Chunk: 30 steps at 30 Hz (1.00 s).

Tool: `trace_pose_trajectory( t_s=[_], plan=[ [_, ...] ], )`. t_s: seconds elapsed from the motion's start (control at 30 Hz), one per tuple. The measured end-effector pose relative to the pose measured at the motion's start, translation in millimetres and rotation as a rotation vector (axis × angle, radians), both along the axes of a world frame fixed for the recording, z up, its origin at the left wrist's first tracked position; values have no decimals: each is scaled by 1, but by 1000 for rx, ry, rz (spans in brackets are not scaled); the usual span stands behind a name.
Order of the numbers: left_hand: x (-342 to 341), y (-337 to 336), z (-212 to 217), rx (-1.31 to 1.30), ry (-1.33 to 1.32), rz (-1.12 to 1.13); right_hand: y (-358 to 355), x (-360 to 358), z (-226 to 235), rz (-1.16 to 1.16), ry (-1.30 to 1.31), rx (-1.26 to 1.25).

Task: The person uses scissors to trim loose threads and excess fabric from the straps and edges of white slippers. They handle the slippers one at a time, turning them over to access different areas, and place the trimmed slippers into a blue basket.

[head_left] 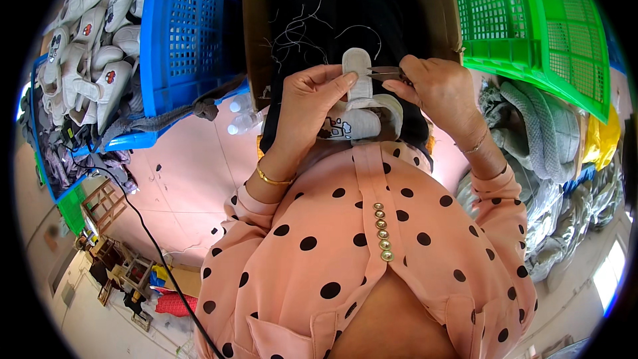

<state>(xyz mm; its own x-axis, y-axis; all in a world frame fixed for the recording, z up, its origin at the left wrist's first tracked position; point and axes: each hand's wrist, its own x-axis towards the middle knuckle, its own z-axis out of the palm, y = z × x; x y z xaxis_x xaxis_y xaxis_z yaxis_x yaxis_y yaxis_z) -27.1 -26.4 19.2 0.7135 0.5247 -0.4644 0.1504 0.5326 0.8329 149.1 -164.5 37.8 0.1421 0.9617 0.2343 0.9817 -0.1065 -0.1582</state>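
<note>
My left hand (307,101) pinches the raised strap tab of a small white shoe (362,125), thumb on top of the light fabric. The shoe lies over my lap, with a dark printed picture on its toe. In my right hand (446,90) is a pair of thread snips (385,73). Their two pointed blades stand apart and point left, at the right edge of the strap tab (357,66). Whether the blades touch the fabric I cannot tell. Loose white threads (302,26) are scattered on the dark cloth over my legs.
A blue crate (193,33) stands at the left, beside a heap of white shoes (100,46). A green crate (531,20) is at the right, above grey shoes (538,133) and plastic bags. Cardboard (259,33) flanks my legs. A black cable (156,246) hangs at lower left.
</note>
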Motion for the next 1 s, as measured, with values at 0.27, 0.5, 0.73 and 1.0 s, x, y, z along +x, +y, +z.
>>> trace_pose_trajectory(
  t_s=[0.27,0.5,0.73,1.0],
  plan=[
    [-1,1,-2,-15,29,-2,1,3,2,37,-50,2],
    [-3,0,-6,-63,-11,4,1,3,4,30,10,-76],
    [-6,1,-14,-153,-78,11,0,-2,-4,19,53,-80],
    [-12,0,-9,-165,3,-10,-5,-13,-25,-191,549,-100]
  ],
)
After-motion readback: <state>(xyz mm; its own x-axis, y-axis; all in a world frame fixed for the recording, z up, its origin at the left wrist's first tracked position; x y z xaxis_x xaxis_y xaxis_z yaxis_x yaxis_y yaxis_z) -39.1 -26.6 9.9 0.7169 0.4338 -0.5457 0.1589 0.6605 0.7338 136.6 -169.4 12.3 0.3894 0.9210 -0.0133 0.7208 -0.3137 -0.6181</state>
